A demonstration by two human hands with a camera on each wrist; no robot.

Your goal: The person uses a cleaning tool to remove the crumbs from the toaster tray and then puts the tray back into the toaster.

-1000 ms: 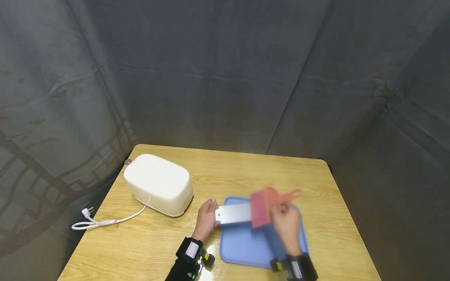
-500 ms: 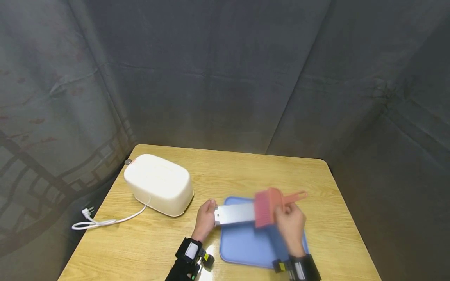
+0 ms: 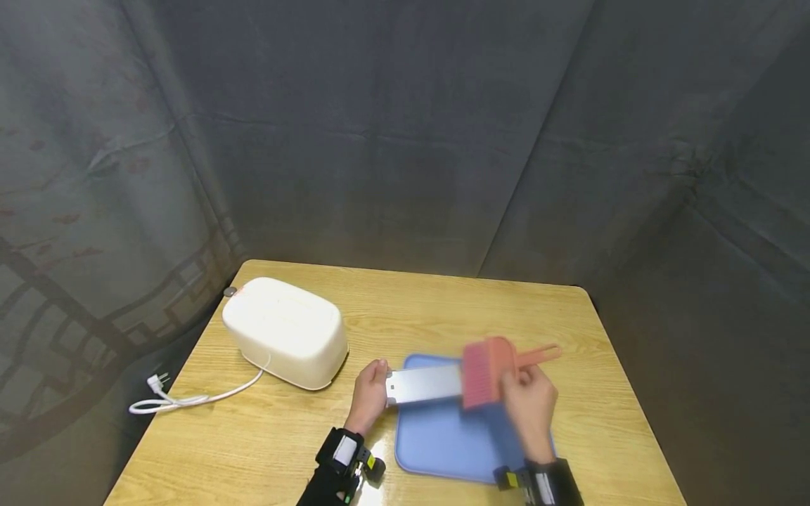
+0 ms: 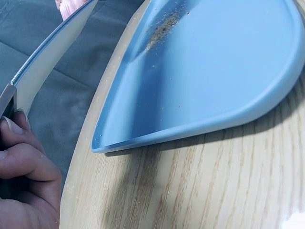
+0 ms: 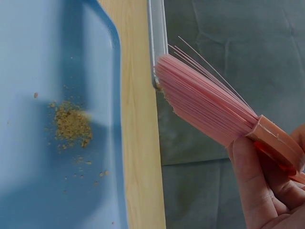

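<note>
My left hand [image 3: 370,393] grips one end of a flat silver metal crumb tray [image 3: 424,385], held above the blue tray [image 3: 436,443]. In my right hand [image 3: 530,404] is a hand brush with pink bristles [image 3: 476,372] and an orange handle [image 3: 538,355]. Its bristles touch the far end of the crumb tray, as the right wrist view shows from the side. Brown crumbs [image 5: 71,125] lie in a small heap in the blue tray below, with a few scattered around. The left wrist view shows curled fingers [image 4: 28,162] at the crumb tray's edge.
A cream-white appliance [image 3: 285,330] stands at the left of the wooden table [image 3: 253,450]. Its white cord [image 3: 209,398] runs to a plug [image 3: 157,381] over the table's left edge. Dark grey cloth [image 3: 392,140] hangs behind and at the sides.
My right hand has moved the brush rightward along the crumb tray to its far end, showing more of the metal. The left hand has stayed almost still.
</note>
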